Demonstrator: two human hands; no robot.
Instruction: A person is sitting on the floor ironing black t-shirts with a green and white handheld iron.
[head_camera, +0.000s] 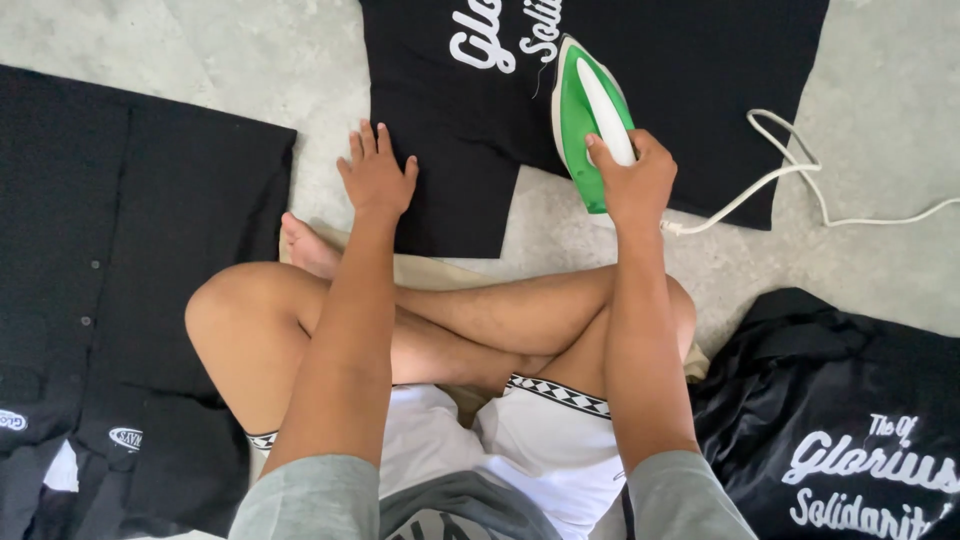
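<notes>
A black T-shirt (690, 90) with white lettering lies spread flat on the floor ahead of me. My right hand (632, 178) grips the white handle of a green and white iron (585, 115), which rests on the shirt's lower part. My left hand (376, 172) lies flat, fingers spread, pressing the shirt's sleeve (450, 200) near its left edge. I sit cross-legged, knees below both arms.
A white power cord (800, 170) runs from the iron off to the right across the grey floor. A black buttoned shirt (120, 260) lies spread at left. Another crumpled black printed shirt (840, 420) sits at lower right.
</notes>
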